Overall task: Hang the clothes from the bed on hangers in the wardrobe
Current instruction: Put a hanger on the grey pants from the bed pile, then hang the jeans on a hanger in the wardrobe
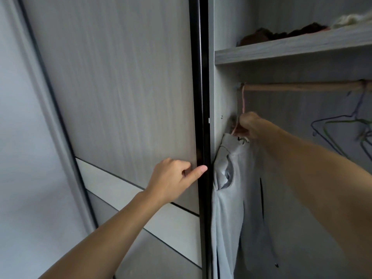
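A light grey garment (227,190) hangs on a pink hanger (243,101) at the far left end of the wooden rail (302,86) inside the wardrobe. My right hand (249,125) reaches in and is shut on the pink hanger just above the garment's collar. The hanger's hook is over the rail. My left hand (173,182) rests against the sliding door (120,87), thumb pressed on its black edge (202,117), fingers curled and holding nothing.
Empty wire hangers (342,127) hang at the rail's right end. A shelf (291,49) above the rail carries dark brown and pale clothes. The wardrobe's side panel (221,97) is tight against the hung garment.
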A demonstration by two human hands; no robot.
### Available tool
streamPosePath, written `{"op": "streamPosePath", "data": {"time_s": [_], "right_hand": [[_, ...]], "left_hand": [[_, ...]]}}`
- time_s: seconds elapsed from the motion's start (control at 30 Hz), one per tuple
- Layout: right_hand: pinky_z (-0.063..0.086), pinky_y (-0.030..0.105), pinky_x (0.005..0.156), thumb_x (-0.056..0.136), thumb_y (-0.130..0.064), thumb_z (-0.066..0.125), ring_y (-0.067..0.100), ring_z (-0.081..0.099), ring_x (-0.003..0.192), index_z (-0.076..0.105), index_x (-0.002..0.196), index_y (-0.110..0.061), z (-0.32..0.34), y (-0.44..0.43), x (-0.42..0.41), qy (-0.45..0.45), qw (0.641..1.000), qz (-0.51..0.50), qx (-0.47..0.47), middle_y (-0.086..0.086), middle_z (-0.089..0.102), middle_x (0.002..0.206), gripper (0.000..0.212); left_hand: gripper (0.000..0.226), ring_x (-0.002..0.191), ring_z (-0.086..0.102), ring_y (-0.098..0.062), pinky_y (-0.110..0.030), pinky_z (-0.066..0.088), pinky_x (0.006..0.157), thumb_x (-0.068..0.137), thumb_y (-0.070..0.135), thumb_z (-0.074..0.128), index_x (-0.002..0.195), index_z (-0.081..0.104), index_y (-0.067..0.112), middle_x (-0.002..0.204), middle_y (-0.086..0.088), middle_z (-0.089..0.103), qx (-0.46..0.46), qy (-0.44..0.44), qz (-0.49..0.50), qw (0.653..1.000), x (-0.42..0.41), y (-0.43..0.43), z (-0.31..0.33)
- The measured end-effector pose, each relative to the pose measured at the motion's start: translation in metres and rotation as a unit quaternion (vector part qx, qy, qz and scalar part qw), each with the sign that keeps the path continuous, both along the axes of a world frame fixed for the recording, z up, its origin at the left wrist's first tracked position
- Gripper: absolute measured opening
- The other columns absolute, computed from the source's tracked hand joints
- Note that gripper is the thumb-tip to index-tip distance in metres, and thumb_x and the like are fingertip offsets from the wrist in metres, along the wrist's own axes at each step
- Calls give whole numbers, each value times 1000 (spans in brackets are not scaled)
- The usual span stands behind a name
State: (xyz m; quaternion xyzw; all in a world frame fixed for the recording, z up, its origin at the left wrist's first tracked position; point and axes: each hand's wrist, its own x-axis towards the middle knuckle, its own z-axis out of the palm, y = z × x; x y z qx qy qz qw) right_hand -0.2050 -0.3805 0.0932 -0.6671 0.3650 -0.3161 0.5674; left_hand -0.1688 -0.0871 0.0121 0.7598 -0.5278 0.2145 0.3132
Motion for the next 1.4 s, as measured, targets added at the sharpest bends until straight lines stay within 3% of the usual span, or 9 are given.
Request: {"op": "streamPosePath", "data": {"time_s": [0.07,0.13,0.2,0.37,0.53,0.7,1.0,1.13,1.4], "right_hand": [[45,22,32,98,-14,41,16,56,32,60,82,-2,-4,3,-11,73,995,-1,-67,8,62,48,28],[39,19,30,95,-20,50,19,53,38,64,82,-4,-8,10,-26,118,980,-17,-161,15,65,67,25],[44,24,43,92,-27,56,21,54,52,64,72,-7,-17,18,-44,143,964,-31,-221,14,65,78,29],[48,31,81,88,-34,63,29,63,104,68,116,-10,-68,56,-113,252,935,-55,-242,12,67,112,37],[54,34,86,85,-33,64,30,65,100,71,107,-17,-141,116,-219,380,894,-48,-232,11,69,109,28],[51,30,83,81,-34,60,27,65,104,68,108,-25,-183,165,-357,484,846,-100,-199,4,68,111,30],[43,25,68,91,-31,53,30,65,94,69,103,-21,-199,233,-607,543,797,-214,-157,5,62,92,23],[48,33,87,92,-34,54,29,59,109,63,120,-21,-209,262,-727,572,776,-238,-114,8,62,118,32],[48,34,92,90,-33,56,30,57,115,64,118,-20,-231,340,-964,596,731,-331,-10,9,61,125,32]], "left_hand": [[71,46,44,-19,-35,43,52,83,74,34,50,40,11,43,-1,45,3,-4,-7,1000,-2,1,2],[66,43,35,-15,-31,35,48,84,70,36,49,32,15,41,1,33,5,-7,-17,1000,-5,3,2],[63,43,35,-15,-32,32,47,88,65,38,50,30,16,42,1,32,12,-12,-20,1000,-8,6,-2],[54,46,41,-19,-32,32,48,96,47,45,54,36,15,45,1,41,73,-17,-34,997,-27,20,-37],[45,74,62,-28,-32,42,59,95,49,42,63,45,18,70,-3,63,219,-26,-82,972,-83,13,-92],[37,96,62,-31,-33,44,72,93,51,45,72,47,21,96,-7,67,315,-60,-157,934,-173,-14,-127],[29,93,63,-34,-33,46,73,91,49,50,75,54,25,96,-10,66,321,-81,-306,893,-396,-52,-132],[26,92,62,-28,-29,41,71,94,45,47,81,58,25,96,-4,66,320,-89,-350,876,-519,-58,-132],[29,88,60,-18,-32,48,77,90,49,49,84,63,24,99,5,67,344,-126,-485,794,-757,-45,-165]]}}
